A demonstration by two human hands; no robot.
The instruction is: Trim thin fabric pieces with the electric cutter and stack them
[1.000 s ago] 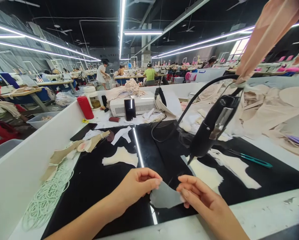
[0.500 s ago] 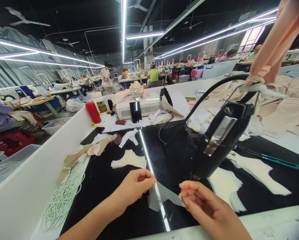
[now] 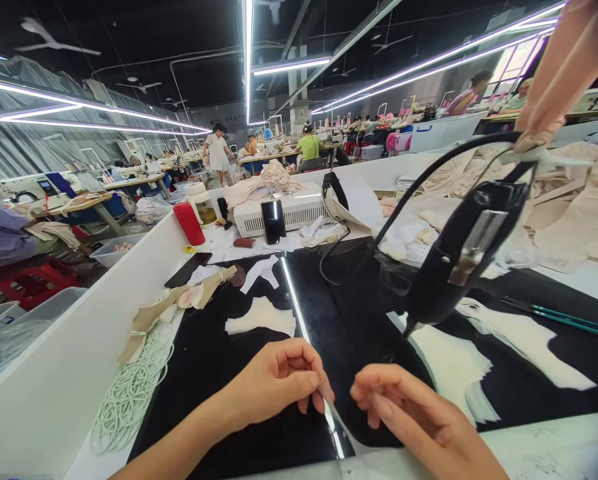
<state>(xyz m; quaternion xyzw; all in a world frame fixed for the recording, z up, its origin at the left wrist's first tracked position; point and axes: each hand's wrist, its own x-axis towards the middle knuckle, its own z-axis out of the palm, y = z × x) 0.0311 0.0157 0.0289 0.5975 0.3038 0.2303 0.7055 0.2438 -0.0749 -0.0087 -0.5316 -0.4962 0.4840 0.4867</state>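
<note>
My left hand (image 3: 279, 380) pinches the edge of a thin translucent film piece (image 3: 339, 427) low over the black table top (image 3: 219, 373). My right hand (image 3: 409, 413) is close beside it, fingers curled; whether it grips the film is hidden. A black hand tool (image 3: 463, 253) hangs on a cable above and right of both hands, its tip pointing down at the table. White cut fabric pieces (image 3: 449, 363) lie under the tool, and another cut piece (image 3: 261, 320) lies ahead of my left hand.
A white wall (image 3: 79, 347) borders the table's left side, with coiled white cord (image 3: 129, 393) and beige strips beside it. Teal scissors (image 3: 559, 319) lie at the right. A white machine box (image 3: 289, 210), a red bottle (image 3: 189, 223) and a phone (image 3: 187, 269) sit behind. Other people work at distant tables.
The film has gone from spread flat between both hands to nearly edge-on and lower. My hands moved closer together. The hanging tool swung right and back.
</note>
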